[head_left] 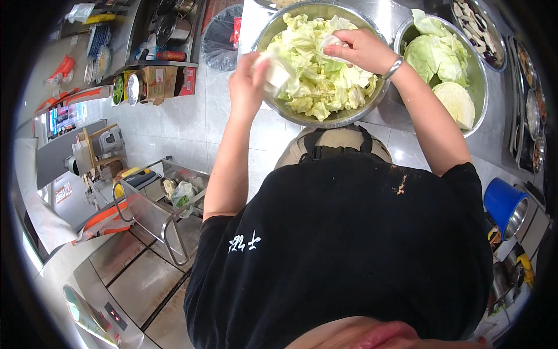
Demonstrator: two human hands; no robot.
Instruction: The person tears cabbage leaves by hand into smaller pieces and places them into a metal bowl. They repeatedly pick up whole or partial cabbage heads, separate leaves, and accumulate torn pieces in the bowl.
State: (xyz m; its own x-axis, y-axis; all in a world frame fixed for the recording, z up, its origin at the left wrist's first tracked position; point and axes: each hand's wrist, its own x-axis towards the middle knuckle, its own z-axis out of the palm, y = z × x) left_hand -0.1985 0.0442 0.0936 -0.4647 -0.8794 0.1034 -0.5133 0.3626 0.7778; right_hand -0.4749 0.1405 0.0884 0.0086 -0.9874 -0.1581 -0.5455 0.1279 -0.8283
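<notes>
A wide metal bowl [330,123] full of torn cabbage leaves [325,87] stands in front of me. At its left rim my left hand [246,84] is closed on a pale cabbage piece [280,74], which is smeared by motion. Above the far right part of the pile, my right hand [365,51] pinches a whitish piece of cabbage leaf [330,42] between thumb and fingers. To the right, a second metal bowl [480,110] contains whole cabbage [433,52] and a cut cabbage piece [454,104] with its pale face showing.
A tray of sliced food [474,26] sits at the far right, beside more filled metal dishes [532,110]. A black-lined bin [221,43] stands left of the bowl. Lower left is a metal cart [157,203] with bagged vegetables; a blue bucket [504,206] is at the right.
</notes>
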